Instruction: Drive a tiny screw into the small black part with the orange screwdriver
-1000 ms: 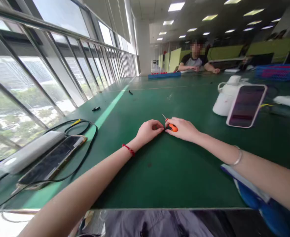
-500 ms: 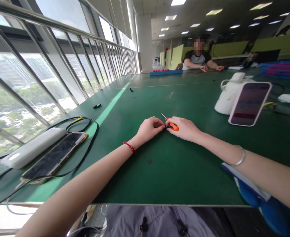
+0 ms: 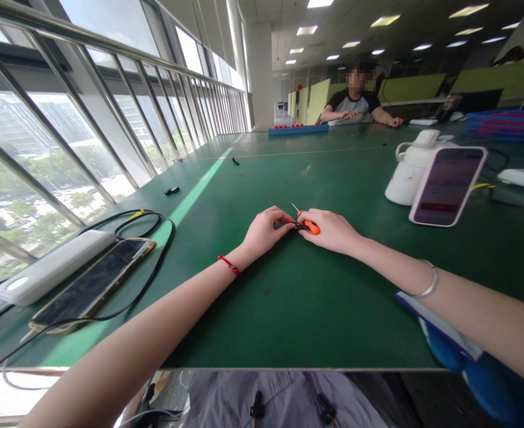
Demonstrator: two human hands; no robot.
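Note:
Near the middle of the green table (image 3: 244, 315), my left hand (image 3: 268, 232) pinches a small black part (image 3: 297, 227) between thumb and fingertips. Close against it on the right, my right hand (image 3: 331, 230) is closed around an orange-handled screwdriver (image 3: 312, 227). The screwdriver's thin metal shaft points up and to the left, away from the black part. My right fingertips also meet the black part's right side. The part's exact shape is too small to make out.
At left lie a phone (image 3: 95, 285), a white power bank (image 3: 57, 267) and a looped black cable (image 3: 173, 238). A small black piece (image 3: 171, 191) is farther back. At right stand a white jug (image 3: 407, 172) and an upright phone (image 3: 448, 187). A person (image 3: 355, 104) sits opposite.
A little more of the black part shows between my fingertips. My grips are otherwise the same. The view has shifted slightly, and the person opposite has raised one hand.

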